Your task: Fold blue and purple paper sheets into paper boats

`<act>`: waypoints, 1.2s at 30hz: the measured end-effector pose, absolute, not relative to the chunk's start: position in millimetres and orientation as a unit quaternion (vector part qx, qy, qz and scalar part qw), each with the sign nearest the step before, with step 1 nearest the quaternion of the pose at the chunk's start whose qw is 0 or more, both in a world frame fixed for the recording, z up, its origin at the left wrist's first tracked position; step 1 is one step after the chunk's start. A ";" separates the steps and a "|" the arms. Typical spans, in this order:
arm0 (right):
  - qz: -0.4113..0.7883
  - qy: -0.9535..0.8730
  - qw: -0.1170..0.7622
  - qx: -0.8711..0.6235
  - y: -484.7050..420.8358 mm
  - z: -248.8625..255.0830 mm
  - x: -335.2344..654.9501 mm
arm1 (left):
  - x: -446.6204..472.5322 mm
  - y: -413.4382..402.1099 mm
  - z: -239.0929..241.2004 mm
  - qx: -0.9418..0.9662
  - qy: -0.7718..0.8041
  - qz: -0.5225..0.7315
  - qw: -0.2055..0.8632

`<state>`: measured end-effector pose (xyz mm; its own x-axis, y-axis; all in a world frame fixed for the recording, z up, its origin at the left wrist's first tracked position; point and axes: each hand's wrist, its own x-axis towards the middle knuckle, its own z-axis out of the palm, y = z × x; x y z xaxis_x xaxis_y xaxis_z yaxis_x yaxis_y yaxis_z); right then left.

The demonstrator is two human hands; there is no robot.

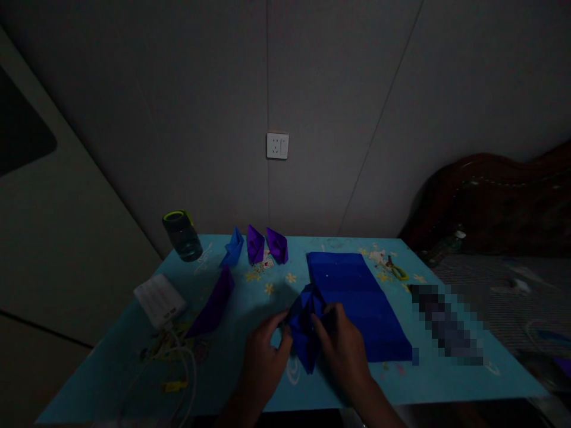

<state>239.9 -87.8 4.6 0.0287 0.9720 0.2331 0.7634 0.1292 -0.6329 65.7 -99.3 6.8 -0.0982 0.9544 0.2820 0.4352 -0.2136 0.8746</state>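
A dark blue folded paper (307, 321), pointed at top and bottom, is held between my two hands just above the table's front half. My left hand (270, 348) pinches its left edge between thumb and fingers. On the other side, my right hand (341, 339) grips the right edge, thumb against the folds. Behind and to the right lies a stack of blue paper (357, 297), partly covered by my right hand. Left of my hands a dark purple folded paper boat (214, 306) rests on the table.
Two purple paper boats (256, 245) and a blue paper boat (232, 248) stand at the back of the light blue table (263, 380). At left are a water bottle (182, 236) and a white power bank (160, 300) with a cable. Yellow-handled pliers (397, 270) lie back right.
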 end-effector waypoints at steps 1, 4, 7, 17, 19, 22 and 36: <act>0.158 -0.679 0.317 -0.643 -87.3 4.8 239.9 | 66.3 -99.9 8.4 0.616 0.567 0.479 0.264; 0.168 -0.687 0.296 -0.642 -86.9 5.5 238.7 | 68.0 -101.0 11.3 0.604 0.581 0.475 0.269; 0.195 -0.684 0.295 -0.638 -87.4 5.2 237.6 | 67.8 -99.7 9.8 0.589 0.583 0.467 0.308; 0.557 -0.339 0.514 -0.558 -79.6 13.6 274.2 | 29.7 -86.3 1.6 0.480 0.591 0.500 0.413; 0.632 -0.311 0.515 -0.488 -80.1 23.9 278.4 | 26.5 -86.8 4.1 0.471 0.579 0.494 0.447; 0.680 -0.312 0.522 -0.409 -81.9 36.7 278.1 | 28.7 -88.6 6.7 0.442 0.572 0.499 0.479; 0.519 -0.349 0.567 -0.536 -66.4 20.1 329.0 | -2.1 -83.1 19.5 0.350 0.688 0.507 0.383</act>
